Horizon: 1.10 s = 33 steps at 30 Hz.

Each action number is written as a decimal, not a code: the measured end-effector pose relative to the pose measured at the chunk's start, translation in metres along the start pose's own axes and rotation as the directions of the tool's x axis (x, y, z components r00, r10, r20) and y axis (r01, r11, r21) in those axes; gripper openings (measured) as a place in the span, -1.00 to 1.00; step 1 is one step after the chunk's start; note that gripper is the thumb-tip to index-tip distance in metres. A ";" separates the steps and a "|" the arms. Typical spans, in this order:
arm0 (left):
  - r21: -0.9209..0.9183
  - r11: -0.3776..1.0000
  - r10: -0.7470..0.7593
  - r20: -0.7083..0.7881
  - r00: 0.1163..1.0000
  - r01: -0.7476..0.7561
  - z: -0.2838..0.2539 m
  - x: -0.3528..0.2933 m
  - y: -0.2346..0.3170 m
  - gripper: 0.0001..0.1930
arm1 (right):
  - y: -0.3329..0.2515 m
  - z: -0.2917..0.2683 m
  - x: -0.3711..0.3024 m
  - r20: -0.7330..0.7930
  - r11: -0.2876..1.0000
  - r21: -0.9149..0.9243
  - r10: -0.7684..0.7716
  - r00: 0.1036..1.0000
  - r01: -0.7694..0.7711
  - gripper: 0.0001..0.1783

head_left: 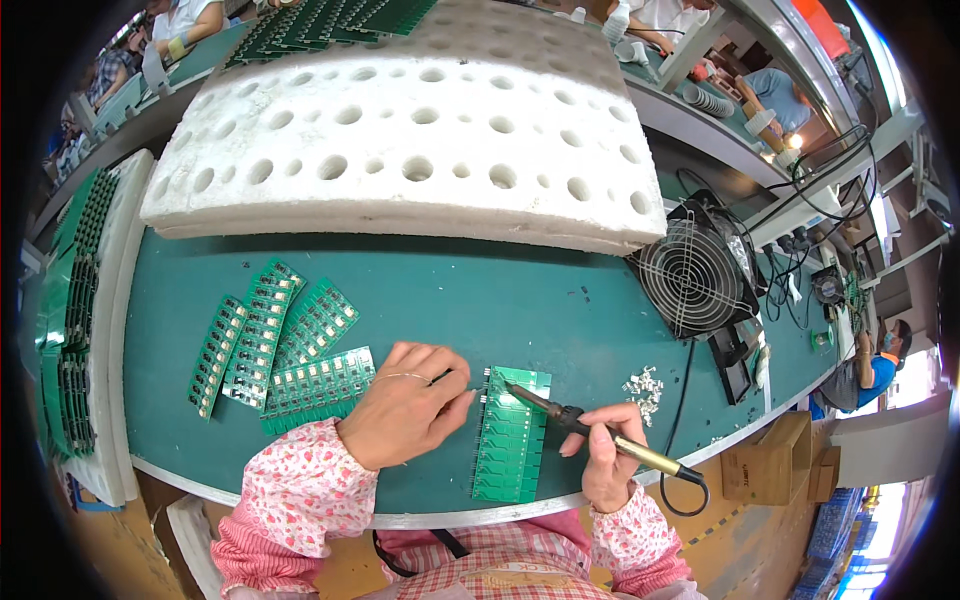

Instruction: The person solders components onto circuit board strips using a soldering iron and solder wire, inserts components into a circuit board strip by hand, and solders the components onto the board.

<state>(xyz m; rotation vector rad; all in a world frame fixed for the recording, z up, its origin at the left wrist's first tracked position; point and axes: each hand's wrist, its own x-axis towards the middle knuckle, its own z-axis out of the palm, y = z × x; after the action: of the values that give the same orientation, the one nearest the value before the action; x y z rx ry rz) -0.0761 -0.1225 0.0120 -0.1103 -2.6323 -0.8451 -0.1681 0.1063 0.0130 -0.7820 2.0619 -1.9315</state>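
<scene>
Fingers (590, 440) gripping soldering iron (600, 432) over circuit board (512, 435), green workbench (560, 300), busy workshop.

Bright even light, sharp centre, fisheye-bent edges

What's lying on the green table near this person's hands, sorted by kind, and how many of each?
Green circuit boards fanned beside the left hand: 4
Green circuit board being worked on: 1
Soldering iron, in the right hand: 1
Small fan: 1
Pile of small metal parts: 1
Total: 8
</scene>
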 end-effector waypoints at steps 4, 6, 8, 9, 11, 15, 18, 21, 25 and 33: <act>-0.038 0.999 0.015 0.021 1.000 -0.014 -0.002 0.001 0.001 -0.92 | 0.002 -0.004 -0.009 -0.032 0.997 0.078 -0.011 0.999 0.013 -0.83; -0.041 0.999 0.025 0.030 0.999 -0.024 -0.002 0.001 0.002 -0.92 | 0.001 -0.005 -0.010 -0.011 0.999 0.052 0.000 1.000 0.000 -0.84; -0.041 0.999 0.035 0.038 0.999 -0.033 -0.003 0.001 0.002 -0.91 | 0.001 -0.003 -0.009 0.009 0.999 0.044 0.013 1.000 -0.013 -0.84; -0.044 0.998 0.040 0.040 0.998 -0.038 -0.003 0.001 0.002 -0.91 | 0.001 -0.002 -0.009 0.020 0.999 0.040 0.019 1.000 -0.020 -0.84; -0.047 0.998 0.044 0.042 0.998 -0.042 -0.002 0.001 0.002 -0.91 | 0.001 -0.002 -0.007 0.031 1.000 0.024 0.016 0.999 -0.017 -0.84; -0.044 0.998 0.046 0.046 0.998 -0.044 -0.001 0.001 0.003 -0.92 | -0.002 -0.001 -0.006 0.068 0.997 -0.061 0.042 0.997 -0.037 -0.77; -0.039 0.998 0.051 0.041 0.998 -0.049 0.001 0.000 0.003 -0.91 | -0.004 0.001 -0.005 0.085 0.997 -0.068 0.040 0.996 -0.034 -0.78; -0.022 0.998 0.054 0.027 0.998 -0.054 0.004 0.001 0.003 -0.90 | -0.006 0.003 -0.003 0.098 0.996 -0.081 0.040 0.994 -0.032 -0.79; -0.004 0.999 0.054 0.020 0.998 -0.054 0.006 0.001 0.003 -0.89 | -0.005 0.002 -0.003 0.095 0.997 -0.071 0.020 0.995 -0.013 -0.80; -0.011 0.998 0.060 0.029 0.998 -0.059 0.004 0.001 0.002 -0.89 | -0.005 0.002 -0.003 0.113 0.996 -0.085 -0.006 0.994 0.016 -0.82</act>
<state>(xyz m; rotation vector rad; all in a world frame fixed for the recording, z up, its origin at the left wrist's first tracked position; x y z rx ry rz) -0.0780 -0.1184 0.0105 -0.2042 -2.6381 -0.8434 -0.1637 0.1059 0.0166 -0.9014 2.0887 -1.7703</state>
